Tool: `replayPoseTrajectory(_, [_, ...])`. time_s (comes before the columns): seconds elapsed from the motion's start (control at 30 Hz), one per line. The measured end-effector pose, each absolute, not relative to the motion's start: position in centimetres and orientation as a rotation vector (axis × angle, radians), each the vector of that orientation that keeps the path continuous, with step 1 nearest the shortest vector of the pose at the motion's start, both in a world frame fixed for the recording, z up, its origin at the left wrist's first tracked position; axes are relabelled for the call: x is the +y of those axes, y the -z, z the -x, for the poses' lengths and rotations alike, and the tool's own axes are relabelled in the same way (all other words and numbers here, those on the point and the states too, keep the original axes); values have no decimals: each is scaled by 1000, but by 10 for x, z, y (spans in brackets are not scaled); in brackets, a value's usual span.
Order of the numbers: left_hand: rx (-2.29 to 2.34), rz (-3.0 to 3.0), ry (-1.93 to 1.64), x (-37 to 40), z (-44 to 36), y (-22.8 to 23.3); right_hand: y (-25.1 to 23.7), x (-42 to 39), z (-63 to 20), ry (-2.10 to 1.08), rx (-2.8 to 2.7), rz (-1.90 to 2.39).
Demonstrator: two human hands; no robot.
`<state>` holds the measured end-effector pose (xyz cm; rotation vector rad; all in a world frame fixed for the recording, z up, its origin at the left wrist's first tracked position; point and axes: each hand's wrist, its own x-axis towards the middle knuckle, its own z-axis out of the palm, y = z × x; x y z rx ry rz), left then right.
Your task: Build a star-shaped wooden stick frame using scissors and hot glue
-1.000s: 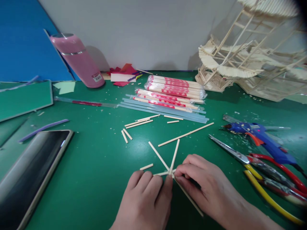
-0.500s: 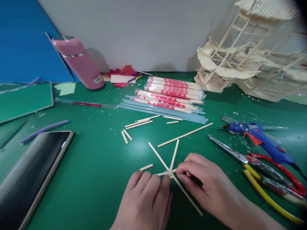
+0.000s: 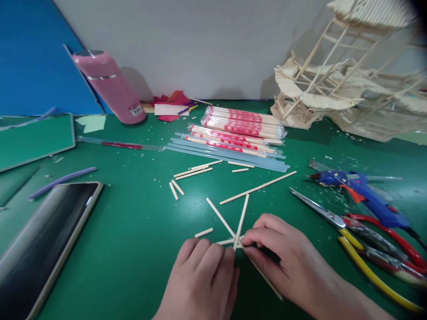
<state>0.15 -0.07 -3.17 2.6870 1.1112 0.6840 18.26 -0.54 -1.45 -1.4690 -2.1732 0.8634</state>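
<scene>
Several thin wooden sticks cross each other in a star shape on the green mat near the front edge. My left hand presses its fingertips on the crossing from below left. My right hand pinches the same crossing from the right, thumb and forefinger closed on the sticks. One stick runs out from under my right hand toward the lower right. A short stick piece lies just left of the crossing.
Loose sticks and one long stick lie behind. Wrapped chopstick packs, clear glue rods, blue glue gun, scissors, pliers, phone, pink bottle, stick model.
My right thumb and forefinger have shifted slightly left and closed tighter on the crossing. The sticks and my left hand have barely moved.
</scene>
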Motion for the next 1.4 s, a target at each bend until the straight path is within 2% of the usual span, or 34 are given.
replayPoseTrajectory(0.57, [1124, -2653, -625, -3, -1, 36, 14, -5, -176, -878, -2240, 1501])
replayPoseTrajectory(0.7, [1146, -2659, -816, -3, -2, 40, 14, -5, -176, -879, -2249, 1505])
replayPoseTrajectory(0.83, [1117, -2676, -608, -2, -3, 39, 15, -6, -176, -866, -2251, 1502])
replayPoseTrajectory(1.07, [1166, -2663, -821, -5, -4, 53, 15, -5, -175, -876, -2245, 1504])
replayPoseTrajectory(1.3, [1164, -2670, -815, -5, -4, 52, 17, -5, -175, -882, -2236, 1497])
replayPoseTrajectory(1.4, [1141, -2679, -688, -4, -3, 45, 18, -5, -176, -884, -2233, 1482])
